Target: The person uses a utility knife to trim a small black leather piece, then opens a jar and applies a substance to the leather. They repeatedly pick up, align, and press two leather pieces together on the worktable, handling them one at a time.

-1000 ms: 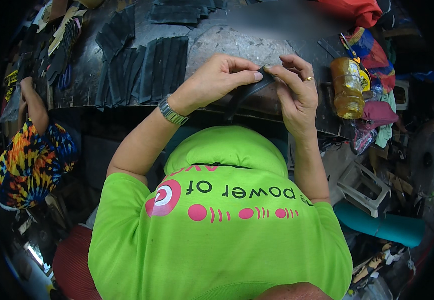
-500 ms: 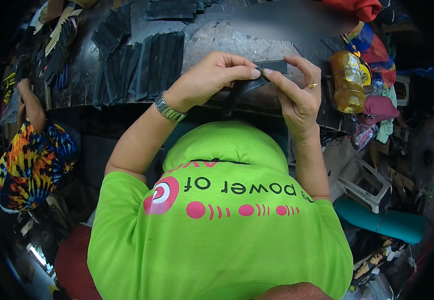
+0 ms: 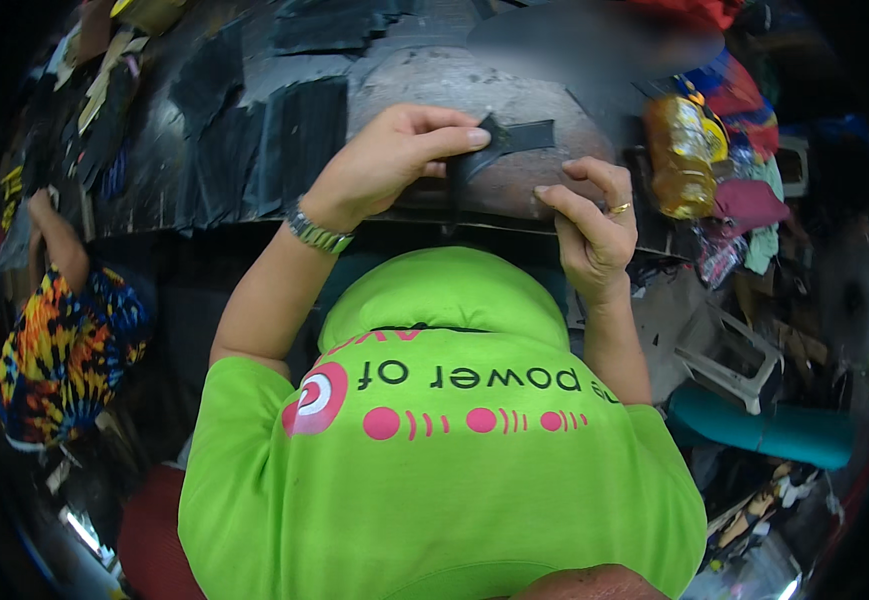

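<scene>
A black strip of thin, flexible material (image 3: pixel 526 136) is pinched between the thumb and fingers of my left hand (image 3: pixel 399 155), which wears a metal watch. The strip is bent or folded at the pinch. One end points right over the bench, and a darker length hangs down toward the bench's near edge. To its right, apart from the strip, my right hand (image 3: pixel 594 220), with a ring on it, hovers with bent, parted fingers and holds nothing that I can see. Rows of similar black strips (image 3: pixel 299 140) lie on the bench left of my left hand.
The dark workbench (image 3: pixel 374 95) carries more black pieces (image 3: pixel 319 28) at the far side. A jar of amber liquid (image 3: pixel 679 160) stands at the right, near a maroon cloth (image 3: pixel 747 203). A grey plastic stool (image 3: pixel 729 355) and teal roll (image 3: pixel 764 428) are lower right. Another person (image 3: pixel 69 340) works at left.
My right hand has let go of the strip and moved down, away from it. My left hand keeps its pinch and has shifted slightly left with the strip.
</scene>
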The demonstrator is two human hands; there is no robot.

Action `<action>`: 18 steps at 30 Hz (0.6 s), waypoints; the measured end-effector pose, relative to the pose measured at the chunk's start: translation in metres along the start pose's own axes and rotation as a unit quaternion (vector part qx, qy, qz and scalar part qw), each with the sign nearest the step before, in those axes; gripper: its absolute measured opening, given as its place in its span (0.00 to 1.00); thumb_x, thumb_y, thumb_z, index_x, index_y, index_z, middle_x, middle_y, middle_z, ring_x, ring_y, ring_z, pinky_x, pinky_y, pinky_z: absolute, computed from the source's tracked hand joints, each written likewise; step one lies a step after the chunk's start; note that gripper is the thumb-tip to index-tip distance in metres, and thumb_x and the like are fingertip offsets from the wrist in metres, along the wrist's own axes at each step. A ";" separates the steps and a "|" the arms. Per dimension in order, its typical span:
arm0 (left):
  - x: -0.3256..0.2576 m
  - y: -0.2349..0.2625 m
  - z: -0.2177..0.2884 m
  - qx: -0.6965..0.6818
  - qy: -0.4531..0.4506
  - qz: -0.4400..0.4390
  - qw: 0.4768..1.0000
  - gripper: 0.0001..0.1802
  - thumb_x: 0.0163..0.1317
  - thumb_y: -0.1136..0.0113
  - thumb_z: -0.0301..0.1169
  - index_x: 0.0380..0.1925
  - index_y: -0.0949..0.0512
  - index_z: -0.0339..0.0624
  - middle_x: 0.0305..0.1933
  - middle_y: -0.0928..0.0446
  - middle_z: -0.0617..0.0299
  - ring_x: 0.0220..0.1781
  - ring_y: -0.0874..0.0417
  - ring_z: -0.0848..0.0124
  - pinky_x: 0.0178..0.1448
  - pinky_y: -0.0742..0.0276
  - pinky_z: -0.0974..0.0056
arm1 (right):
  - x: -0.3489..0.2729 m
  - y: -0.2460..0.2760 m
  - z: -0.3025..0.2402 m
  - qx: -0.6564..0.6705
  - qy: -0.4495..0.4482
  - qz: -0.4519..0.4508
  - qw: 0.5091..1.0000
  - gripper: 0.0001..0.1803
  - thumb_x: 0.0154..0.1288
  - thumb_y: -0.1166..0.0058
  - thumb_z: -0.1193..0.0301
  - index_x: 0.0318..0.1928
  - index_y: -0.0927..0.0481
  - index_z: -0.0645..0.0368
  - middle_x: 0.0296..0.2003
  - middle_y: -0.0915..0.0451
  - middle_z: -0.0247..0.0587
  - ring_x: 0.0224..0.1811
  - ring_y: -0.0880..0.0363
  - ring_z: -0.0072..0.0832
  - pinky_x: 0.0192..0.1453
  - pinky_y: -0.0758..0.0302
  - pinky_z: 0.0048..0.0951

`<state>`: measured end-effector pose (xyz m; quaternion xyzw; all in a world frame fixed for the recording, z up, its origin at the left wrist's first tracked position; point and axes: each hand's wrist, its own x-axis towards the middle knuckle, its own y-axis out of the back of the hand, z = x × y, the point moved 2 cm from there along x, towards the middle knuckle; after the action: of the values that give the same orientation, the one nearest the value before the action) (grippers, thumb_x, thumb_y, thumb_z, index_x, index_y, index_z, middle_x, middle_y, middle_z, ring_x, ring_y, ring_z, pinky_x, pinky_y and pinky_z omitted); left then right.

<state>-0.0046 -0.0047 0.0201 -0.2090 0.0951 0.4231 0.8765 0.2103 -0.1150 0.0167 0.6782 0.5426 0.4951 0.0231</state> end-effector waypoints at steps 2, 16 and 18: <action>-0.002 0.000 0.000 0.011 -0.004 0.005 1.000 0.14 0.70 0.33 0.33 0.49 0.16 0.36 0.32 0.20 0.75 0.25 0.30 0.90 0.27 0.39 0.80 | -0.012 0.010 -0.001 0.035 -0.083 0.011 0.996 0.18 0.47 0.36 0.85 0.40 0.11 0.56 0.43 0.19 0.43 0.43 0.20 0.39 0.47 0.23 0.34; 0.010 -0.027 -0.018 -0.030 -0.035 -0.075 0.996 0.11 0.67 0.31 0.30 0.46 0.14 0.36 0.38 0.14 0.68 0.35 0.17 0.83 0.40 0.23 0.77 | -0.069 0.080 0.016 -0.291 -0.277 0.060 0.914 0.30 0.60 0.36 0.76 0.65 0.20 0.50 0.45 0.26 0.43 0.48 0.26 0.40 0.54 0.27 0.40; 0.011 -0.034 -0.017 -0.003 -0.012 -0.091 0.996 0.11 0.67 0.31 0.30 0.45 0.14 0.36 0.37 0.15 0.69 0.35 0.18 0.83 0.41 0.23 0.76 | -0.069 0.077 0.018 -0.293 -0.295 0.044 0.909 0.30 0.60 0.37 0.76 0.65 0.20 0.50 0.44 0.26 0.43 0.47 0.26 0.40 0.53 0.28 0.40</action>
<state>0.0284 -0.0237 0.0106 -0.2141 0.0642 0.3446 0.9117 0.2832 -0.1902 0.0066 0.7791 0.3113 0.4099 0.3578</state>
